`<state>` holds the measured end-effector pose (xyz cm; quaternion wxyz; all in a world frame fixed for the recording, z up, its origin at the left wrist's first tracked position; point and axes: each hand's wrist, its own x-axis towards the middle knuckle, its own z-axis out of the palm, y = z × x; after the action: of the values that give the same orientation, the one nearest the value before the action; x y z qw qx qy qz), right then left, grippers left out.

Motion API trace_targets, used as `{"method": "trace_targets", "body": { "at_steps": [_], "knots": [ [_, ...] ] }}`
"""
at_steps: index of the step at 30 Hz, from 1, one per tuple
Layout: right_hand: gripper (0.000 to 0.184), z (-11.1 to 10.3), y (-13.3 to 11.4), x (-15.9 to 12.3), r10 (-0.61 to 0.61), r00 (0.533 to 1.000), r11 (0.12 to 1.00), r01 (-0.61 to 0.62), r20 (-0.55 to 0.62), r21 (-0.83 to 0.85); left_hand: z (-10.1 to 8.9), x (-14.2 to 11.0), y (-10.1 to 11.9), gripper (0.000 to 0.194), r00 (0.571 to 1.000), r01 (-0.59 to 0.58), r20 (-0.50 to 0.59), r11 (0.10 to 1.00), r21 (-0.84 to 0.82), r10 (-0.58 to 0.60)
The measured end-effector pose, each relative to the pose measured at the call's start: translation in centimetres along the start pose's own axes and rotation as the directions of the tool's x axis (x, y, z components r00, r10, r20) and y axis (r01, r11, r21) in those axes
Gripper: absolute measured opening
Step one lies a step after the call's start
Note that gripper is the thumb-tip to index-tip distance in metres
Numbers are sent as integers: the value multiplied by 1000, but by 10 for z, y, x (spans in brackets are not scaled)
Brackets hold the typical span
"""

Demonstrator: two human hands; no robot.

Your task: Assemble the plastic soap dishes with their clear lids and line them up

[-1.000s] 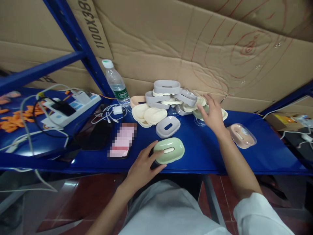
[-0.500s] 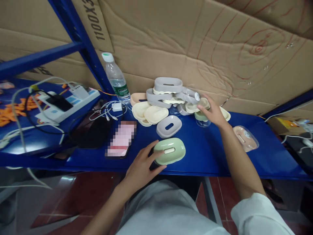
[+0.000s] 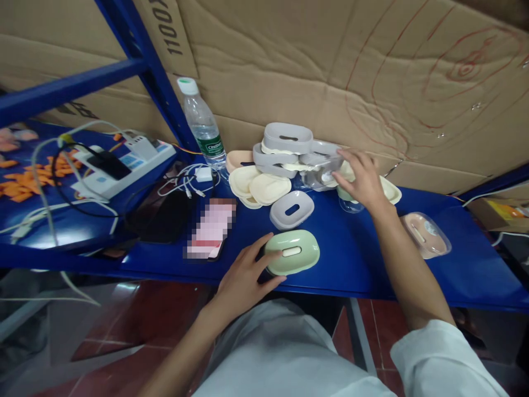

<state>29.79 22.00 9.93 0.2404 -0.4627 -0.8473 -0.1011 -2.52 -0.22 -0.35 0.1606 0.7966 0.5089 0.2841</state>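
Observation:
My left hand [image 3: 243, 281] grips the near left end of a pale green oval soap dish [image 3: 292, 252] that rests on the blue shelf [image 3: 355, 259] near its front edge. My right hand [image 3: 359, 179] reaches into the pile of grey and cream soap dish parts [image 3: 285, 149] at the back, with its fingers closed on a clear plastic lid [image 3: 320, 177]. A grey oval tray with a slot [image 3: 291, 209] lies between the green dish and the pile.
A pink dish under a clear cover [image 3: 425, 234] lies to the right. A water bottle [image 3: 202, 125] stands at the back left, by a blue upright. A phone [image 3: 211, 229], cables, a charger and a power strip [image 3: 124, 165] lie left. Cardboard lines the back.
My right hand shifted left along the pile and took hold of a clear lid. My left hand stayed on the green dish. The view drifted a little.

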Motion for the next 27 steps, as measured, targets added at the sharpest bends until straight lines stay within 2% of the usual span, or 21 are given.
{"method": "trace_targets", "body": {
  "at_steps": [2, 5, 8, 12, 16, 19, 21, 23, 25, 27],
  "knots": [
    [59, -4, -9, -8, -7, 999, 1000, 6, -42, -5, 0, 0, 1, 44, 1000, -2, -4, 1000, 0, 2],
    [58, -1, -23, -25, -71, 997, 997, 71, 42, 0, 0, 1, 1, 44, 1000, -14, -23, 1000, -2, 14],
    [48, 8, -35, -44, -128, 984, 990, 120, 127, 71, 1, 1, 1, 44, 999, -13, -30, 1000, -1, 13],
    [41, 15, -54, -67, -152, 979, 971, 121, 136, 207, 1, 2, 1, 44, 1000, -11, -9, 1000, -8, 11],
    [45, 17, -75, -77, -216, 955, 939, 146, 205, 312, 0, 2, 1, 42, 1000, -10, -6, 999, -33, 10],
    [31, 19, -84, -77, -264, 933, 918, 167, 243, 359, -1, 2, 1, 43, 1000, 1, -4, 999, -42, -1],
    [25, 17, -87, -79, -220, 956, 899, 121, 195, 421, -1, 1, 1, 43, 1000, 12, 2, 999, -39, -12],
    [25, 10, -88, -81, -93, 989, 846, 20, 111, 533, -3, 1, 1, 47, 1000, 25, 16, 998, -51, -24],
    [33, 1, -88, -83, 97, 994, 724, -107, 52, 681, -4, 1, 0, 57, 999, 39, 37, 995, -91, -36],
    [41, -5, -88, -84, 242, 966, 557, -219, 96, 801, -7, 2, 0, 72, 997, 60, 59, 988, -145, -51]
  ]
}}
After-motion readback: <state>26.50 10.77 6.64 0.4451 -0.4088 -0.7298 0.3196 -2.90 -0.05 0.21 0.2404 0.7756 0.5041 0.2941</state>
